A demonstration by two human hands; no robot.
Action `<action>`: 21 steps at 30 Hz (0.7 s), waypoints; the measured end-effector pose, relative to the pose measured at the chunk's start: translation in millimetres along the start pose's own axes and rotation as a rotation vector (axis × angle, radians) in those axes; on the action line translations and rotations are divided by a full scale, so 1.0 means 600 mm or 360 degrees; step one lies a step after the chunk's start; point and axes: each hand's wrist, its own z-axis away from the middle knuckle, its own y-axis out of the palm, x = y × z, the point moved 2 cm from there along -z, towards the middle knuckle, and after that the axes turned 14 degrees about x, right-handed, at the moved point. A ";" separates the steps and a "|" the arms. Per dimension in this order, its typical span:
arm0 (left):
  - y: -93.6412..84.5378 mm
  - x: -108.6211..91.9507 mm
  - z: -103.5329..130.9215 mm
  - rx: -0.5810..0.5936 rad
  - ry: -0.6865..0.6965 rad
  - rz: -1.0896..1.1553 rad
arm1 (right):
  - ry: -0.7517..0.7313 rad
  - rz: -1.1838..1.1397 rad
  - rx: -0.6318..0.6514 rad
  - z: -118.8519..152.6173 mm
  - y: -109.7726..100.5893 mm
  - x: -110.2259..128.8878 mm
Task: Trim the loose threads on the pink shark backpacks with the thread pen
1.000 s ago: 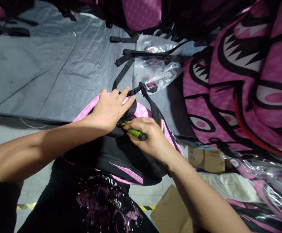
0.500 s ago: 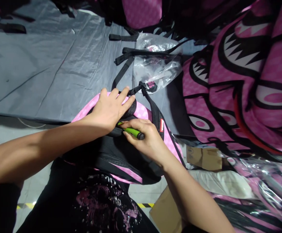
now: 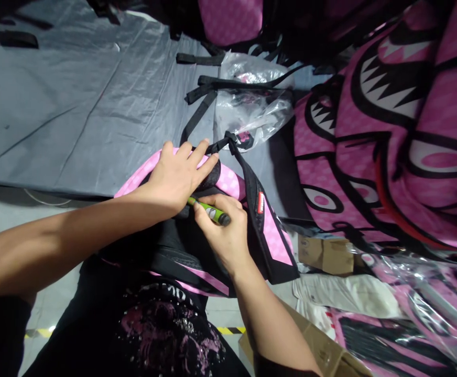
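A pink and black backpack (image 3: pixel 185 241) lies across the near edge of the table, close to my body. My left hand (image 3: pixel 177 175) presses flat on its upper part with the fingers spread, beside a dark padded piece. In my right hand (image 3: pixel 228 222) is a green marker-shaped tool (image 3: pixel 211 212) with a dark end. Its other end points left, at the black fabric near my left wrist; the tip is hidden. A black strap with a small red label (image 3: pixel 260 202) runs down the backpack's right side.
Grey sheeting covers the table (image 3: pixel 75 104). Beyond the backpack lies a clear plastic bag (image 3: pixel 252 104) with black straps around it. Pink shark-face backpacks (image 3: pixel 393 136) are piled on the right. Below them are a cardboard box (image 3: pixel 325 255) and plastic-wrapped pink goods (image 3: pixel 436 309).
My right hand and forearm have swung slightly left, with the green tool still in its fingers. The backpack's right strap panel shows more now. My left hand stays in place.
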 end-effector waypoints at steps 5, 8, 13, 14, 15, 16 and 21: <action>-0.004 0.001 0.002 0.0025 0.0018 0.0035 | 0.0021 0.0119 -0.0015 0.001 -0.003 0.006; -0.004 0.002 0.003 0.0030 0.0010 0.0042 | 0.0044 0.0147 0.0027 0.000 -0.007 0.007; -0.005 0.000 0.004 0.0049 0.0005 0.0029 | 0.0014 0.0071 0.0095 -0.002 -0.009 0.006; -0.006 0.000 0.004 0.0059 0.0003 0.0029 | 0.0021 0.0096 0.0092 -0.002 -0.010 0.005; -0.006 -0.001 0.004 0.0065 0.0002 0.0030 | 0.0032 0.0141 0.0069 -0.001 -0.010 0.005; -0.007 -0.001 0.004 0.0067 -0.0001 0.0032 | 0.0033 0.0177 0.0048 -0.001 -0.011 0.005; -0.008 -0.001 0.003 0.0070 -0.0005 0.0035 | 0.0007 0.0124 0.0097 -0.002 -0.013 0.005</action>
